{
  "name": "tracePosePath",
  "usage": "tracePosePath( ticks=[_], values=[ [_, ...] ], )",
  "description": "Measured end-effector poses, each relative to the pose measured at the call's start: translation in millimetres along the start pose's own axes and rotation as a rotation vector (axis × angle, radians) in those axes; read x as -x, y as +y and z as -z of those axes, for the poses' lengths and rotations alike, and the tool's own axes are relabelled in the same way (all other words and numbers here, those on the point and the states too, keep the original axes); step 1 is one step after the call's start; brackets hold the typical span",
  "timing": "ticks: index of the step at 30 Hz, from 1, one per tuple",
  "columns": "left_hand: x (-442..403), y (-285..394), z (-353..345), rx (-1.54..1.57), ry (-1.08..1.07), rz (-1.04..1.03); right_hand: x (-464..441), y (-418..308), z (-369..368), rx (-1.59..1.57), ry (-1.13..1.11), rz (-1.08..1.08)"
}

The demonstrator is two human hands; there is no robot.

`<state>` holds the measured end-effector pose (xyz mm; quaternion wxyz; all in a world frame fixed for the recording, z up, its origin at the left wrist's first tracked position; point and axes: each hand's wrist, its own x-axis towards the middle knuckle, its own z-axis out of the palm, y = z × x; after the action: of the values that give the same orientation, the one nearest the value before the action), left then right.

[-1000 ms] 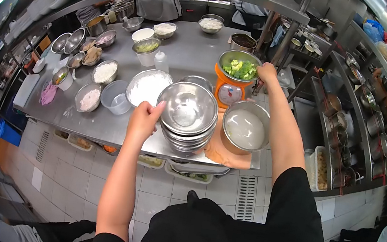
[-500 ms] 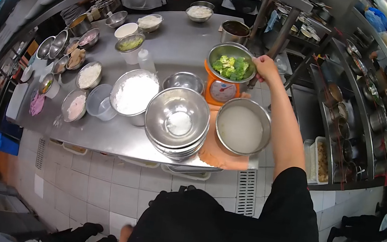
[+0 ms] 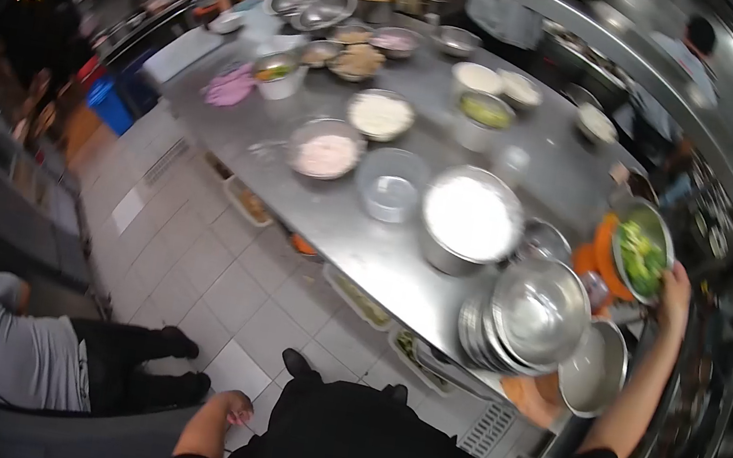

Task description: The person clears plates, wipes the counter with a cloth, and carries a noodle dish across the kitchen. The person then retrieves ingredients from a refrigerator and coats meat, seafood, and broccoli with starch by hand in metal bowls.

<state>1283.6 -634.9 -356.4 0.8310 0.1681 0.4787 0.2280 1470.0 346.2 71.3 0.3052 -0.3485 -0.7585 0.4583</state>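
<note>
My right hand grips the rim of a metal bowl at the right end of the table. Green broccoli florets lie in this bowl, which sits on an orange kitchen scale. Low at my side hangs my left hand, its fingers curled in and nothing visible in them. Close to the scale stand a stack of steel bowls and a pot of whitish liquid. The view is somewhat blurred.
The steel table carries a large bowl of white powder, a clear plastic tub, a bowl of pinkish food and a pink cloth. A person in grey is at lower left; others stand beyond the table.
My view has swung left, so the table appears turned and shifted right. My left hand has come into fuller view. My right hand still holds the rim of the broccoli bowl.
</note>
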Motion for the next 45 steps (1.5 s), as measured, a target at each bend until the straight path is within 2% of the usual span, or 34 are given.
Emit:
tracePosePath(
  ticks=[1,2,4,6,7,8,11,12,15,16,23,25,27,29,33,35,40,45],
  values=[
    [5.2,-23.0,14.2,0.222,0.15,0.724,15.7,-30.9,-8.3,-0.037,0.015,0.031],
    [26.2,-48.9,12.7,0.25,0.16,0.703,27.7,-56.6,-14.1,-0.011,0.01,0.061],
    [76.2,-100.2,19.7,-0.176,-0.45,-0.343,59.7,-107.0,-37.2,-0.011,0.011,0.137],
    [138.2,-50.4,-15.2,-0.437,-0.232,-0.5,103.7,-164.1,-83.1,0.02,0.01,0.2],
    [191.1,28.4,-51.7,-0.567,-0.109,-0.556,123.2,-178.9,-112.0,0.02,0.009,0.202],
    [218.8,58.9,-71.4,-0.499,0.056,-0.494,142.3,-190.7,-136.5,0.008,-0.002,0.174],
    [261.6,58.8,-88.4,-0.109,0.454,-0.28,191.2,-215.8,-218.9,0.093,-0.092,0.097],
    [273.1,58.0,-85.9,-0.017,0.549,-0.248,207.0,-231.1,-261.2,0.083,-0.111,0.0],
    [297.9,51.7,-64.5,0.117,0.708,-0.195,234.9,-243.7,-394.3,0.055,-0.136,-0.221],
    [305.4,51.9,-53.0,0.147,0.743,-0.19,235.0,-243.8,-435.5,0.012,-0.206,-0.233],
    [363.5,55.5,50.9,0.264,0.913,-0.136,150.8,-277.5,-711.7,-0.106,-0.474,-0.131],
    [387.2,63.2,83.0,0.283,0.946,-0.126,103.3,-277.1,-790.2,-0.067,-0.45,0.111],
    [413.3,75.3,108.9,0.307,0.983,-0.121,73.1,-338.4,-856.5,-0.168,-0.519,-0.048],
    [439.3,88.1,136.0,0.317,1.015,-0.12,30.3,-362.6,-930.5,-0.295,-0.566,-0.038],
    [487.6,107.9,202.1,0.324,1.071,-0.133,-50.7,-421.9,-1062.1,-0.267,-0.596,0.018],
    [513.1,113.6,244.2,0.328,1.092,-0.136,-78.8,-454.8,-1113.9,-0.253,-0.618,-0.063],
    [575.8,112.3,369.5,0.277,1.102,-0.158,-139.3,-448.8,-1263.9,-0.192,-0.536,-0.106],
    [650.7,110.3,539.4,0.162,1.093,-0.19,-186.2,-440.2,-1384.2,-0.134,-0.419,-0.189]
  ],
)
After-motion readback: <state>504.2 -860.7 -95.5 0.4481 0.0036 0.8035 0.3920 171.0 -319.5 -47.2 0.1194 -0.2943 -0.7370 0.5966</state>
